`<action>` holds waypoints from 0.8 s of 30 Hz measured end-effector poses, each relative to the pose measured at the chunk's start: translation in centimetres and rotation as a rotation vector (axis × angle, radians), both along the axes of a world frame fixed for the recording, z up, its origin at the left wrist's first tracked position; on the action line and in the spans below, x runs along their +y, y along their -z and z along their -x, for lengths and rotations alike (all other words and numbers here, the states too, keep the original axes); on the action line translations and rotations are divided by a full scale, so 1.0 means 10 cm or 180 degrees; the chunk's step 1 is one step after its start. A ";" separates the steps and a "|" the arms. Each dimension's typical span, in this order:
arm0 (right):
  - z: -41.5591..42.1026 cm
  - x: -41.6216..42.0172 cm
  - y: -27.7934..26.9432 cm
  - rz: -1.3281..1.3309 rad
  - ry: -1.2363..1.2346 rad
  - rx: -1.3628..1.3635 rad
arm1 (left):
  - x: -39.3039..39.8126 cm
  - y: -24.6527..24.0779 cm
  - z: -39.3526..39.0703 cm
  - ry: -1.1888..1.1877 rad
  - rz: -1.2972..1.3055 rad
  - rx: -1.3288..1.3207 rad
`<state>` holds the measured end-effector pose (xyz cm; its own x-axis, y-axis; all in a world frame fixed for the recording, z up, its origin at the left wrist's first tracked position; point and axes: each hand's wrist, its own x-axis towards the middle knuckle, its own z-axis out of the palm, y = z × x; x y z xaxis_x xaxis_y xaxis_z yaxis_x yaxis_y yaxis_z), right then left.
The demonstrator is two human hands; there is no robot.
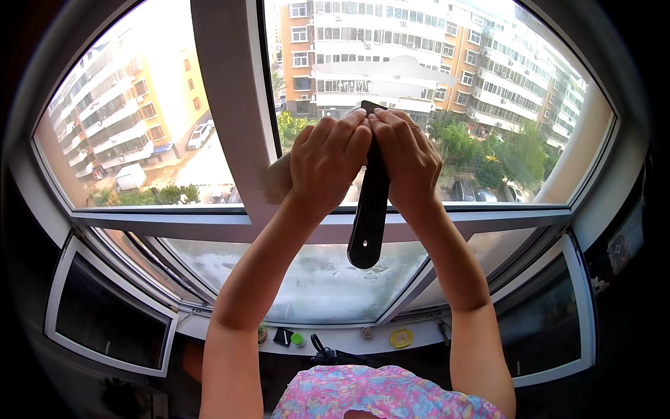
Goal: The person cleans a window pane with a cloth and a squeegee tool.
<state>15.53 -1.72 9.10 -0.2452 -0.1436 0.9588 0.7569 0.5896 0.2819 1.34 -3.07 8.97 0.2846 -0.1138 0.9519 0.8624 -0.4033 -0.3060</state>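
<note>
Both hands meet high in front of the large window pane, around a flat black-handled tool. Its rounded end, with a small hole, hangs down toward me; what kind of tool it is cannot be told, as fingers cover much of its upper part. My left hand grips it from the left with bent fingers. From the right, my right hand closes on it, fingertips near its top end. Just above the fingers, a pale whitish patch with irregular edges marks the glass, perhaps film or residue.
A thick upright window frame bar stands left of my hands. Below, a left casement and a right casement swing inward. On the sill lie a green-lidded container, a yellow dish and a small round object.
</note>
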 end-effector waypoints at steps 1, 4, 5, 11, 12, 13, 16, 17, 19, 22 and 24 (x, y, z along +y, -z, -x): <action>0.00 0.01 -0.04 -0.0037 0.0016 0.0000 | 0.02 -0.02 0.00 0.0004 -0.0042 -0.0005; 0.04 -0.02 -0.29 0.0031 -0.0001 0.0081 | 0.05 -0.27 0.02 0.0090 -0.0102 0.0011; 0.03 -0.02 -0.26 0.0068 -0.0030 0.0080 | 0.07 -0.29 0.03 0.0051 -0.0161 0.0034; -0.03 -0.02 0.03 0.0053 0.0113 -0.0035 | 0.02 0.01 0.01 -0.0072 -0.0040 0.0089; -0.02 -0.03 -0.05 0.0090 0.0063 -0.0007 | 0.02 -0.08 0.01 -0.0064 -0.0052 0.0082; -0.01 -0.04 -0.16 0.0157 0.0002 0.0024 | 0.01 -0.15 0.00 -0.0067 -0.0035 0.0079; 0.02 -0.04 -0.19 0.0164 -0.0008 0.0112 | 0.04 -0.25 0.04 0.0033 -0.0071 0.0065; 0.03 -0.05 -0.16 0.0134 0.0019 0.0141 | 0.05 -0.20 0.02 0.0048 -0.0042 0.0059; -0.01 -0.02 -0.06 0.0047 0.0050 0.0102 | 0.02 -0.05 -0.02 0.0091 -0.0058 0.0039; -0.02 -0.03 -0.12 0.0007 0.0069 0.0026 | 0.05 -0.14 0.01 0.0023 -0.0102 0.0068; 0.02 0.00 -0.23 0.0018 -0.0002 0.0076 | 0.04 -0.27 0.03 0.0121 -0.0084 0.0051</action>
<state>15.37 -1.70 11.41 -0.2222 -0.1384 0.9651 0.7630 0.5915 0.2605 1.08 -2.62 11.65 0.2949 -0.1498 0.9437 0.8415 -0.4272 -0.3308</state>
